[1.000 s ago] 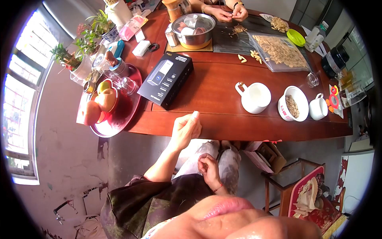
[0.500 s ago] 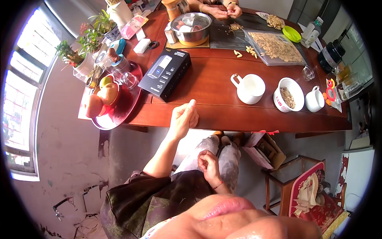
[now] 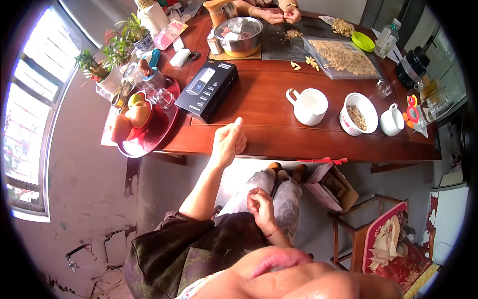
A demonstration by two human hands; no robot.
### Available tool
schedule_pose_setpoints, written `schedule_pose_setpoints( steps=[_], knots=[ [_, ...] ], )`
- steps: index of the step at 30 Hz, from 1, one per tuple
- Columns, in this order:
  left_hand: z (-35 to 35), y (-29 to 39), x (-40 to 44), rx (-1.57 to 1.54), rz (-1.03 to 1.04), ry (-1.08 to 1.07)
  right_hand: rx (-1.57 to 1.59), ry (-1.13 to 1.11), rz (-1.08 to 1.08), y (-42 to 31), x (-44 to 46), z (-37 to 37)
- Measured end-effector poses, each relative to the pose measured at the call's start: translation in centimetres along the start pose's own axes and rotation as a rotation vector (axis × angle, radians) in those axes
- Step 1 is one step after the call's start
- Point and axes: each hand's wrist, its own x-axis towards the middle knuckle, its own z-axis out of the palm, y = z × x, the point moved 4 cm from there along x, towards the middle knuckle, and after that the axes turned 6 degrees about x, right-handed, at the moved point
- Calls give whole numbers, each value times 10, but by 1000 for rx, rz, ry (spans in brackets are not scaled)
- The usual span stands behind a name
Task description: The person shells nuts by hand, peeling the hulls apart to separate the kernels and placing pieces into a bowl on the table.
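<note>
My left hand (image 3: 229, 142) is closed at the table's front edge, thumb uppermost and fingers curled in; whatever it may hold is hidden. Just beyond it lies a black box (image 3: 208, 91) with a white device printed on top. Over my lap, my right hand (image 3: 260, 203) has its fingers curled together, with a red string on the wrist; its contents, if any, are hidden. To the right on the table are a white mug (image 3: 310, 107), a white bowl (image 3: 347, 119) with small pale brown pieces inside, and a small white cup (image 3: 392, 121).
A red tray (image 3: 172, 110) with fruit and jars is at left, near potted plants. Across the table, another person's hands (image 3: 281, 16) meet behind a plastic bag (image 3: 343, 59) of pale pieces. A steel pot (image 3: 238, 36) stands nearby. A chair (image 3: 366, 231) is below right.
The view has shifted, so the table and its objects sit higher in the picture. Both my hands keep their closed shapes. The other person's hands remain close together.
</note>
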Motion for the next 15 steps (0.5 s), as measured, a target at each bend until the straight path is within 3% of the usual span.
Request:
schedule_pose_setpoints(
  steps=[15],
  knots=[
    [2, 1, 1, 19, 2, 12, 3, -2, -26, -1, -10, 0]
  ],
)
